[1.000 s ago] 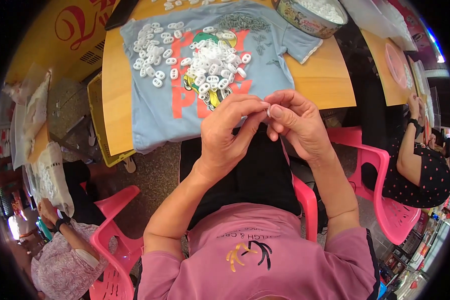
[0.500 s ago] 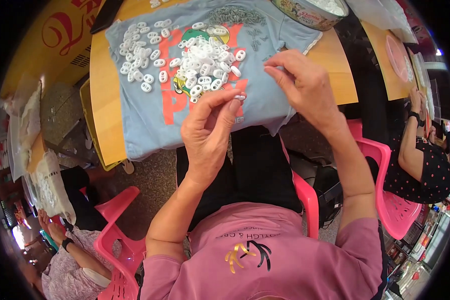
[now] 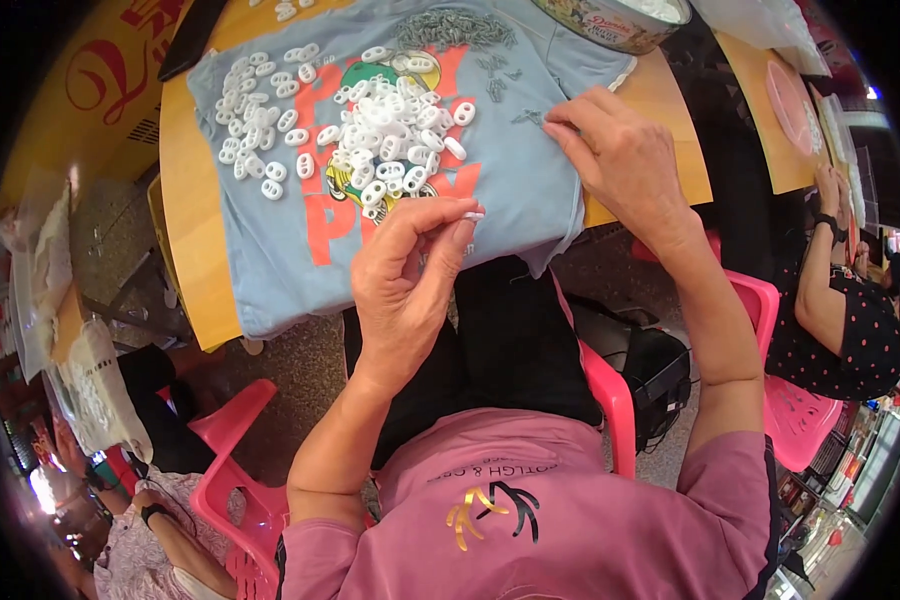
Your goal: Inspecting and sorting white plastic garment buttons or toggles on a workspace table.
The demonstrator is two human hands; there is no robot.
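Note:
My left hand (image 3: 405,275) pinches a small white oval plastic piece (image 3: 476,216) between thumb and forefinger, just above the near part of the blue cloth. My right hand (image 3: 620,160) is at the right of the cloth, thumb and forefinger drawn together beside a few small grey metal pieces (image 3: 530,117). Whether a grey piece is between those fingertips is too small to make out. Ahead of my left hand lies a heap of white oval pieces with two holes (image 3: 385,125). More such white pieces (image 3: 250,115) are scattered on the left.
A blue printed shirt (image 3: 270,235) covers most of the wooden table (image 3: 200,290). Small grey pieces are piled (image 3: 455,30) at its far side, beside a round tin (image 3: 620,28) with white contents. Pink chairs (image 3: 610,410) stand around. Other people sit at left and right.
My right hand has closed its thumb and forefinger near the small grey pieces. My left hand keeps the white piece pinched, and the whole view has shifted slightly.

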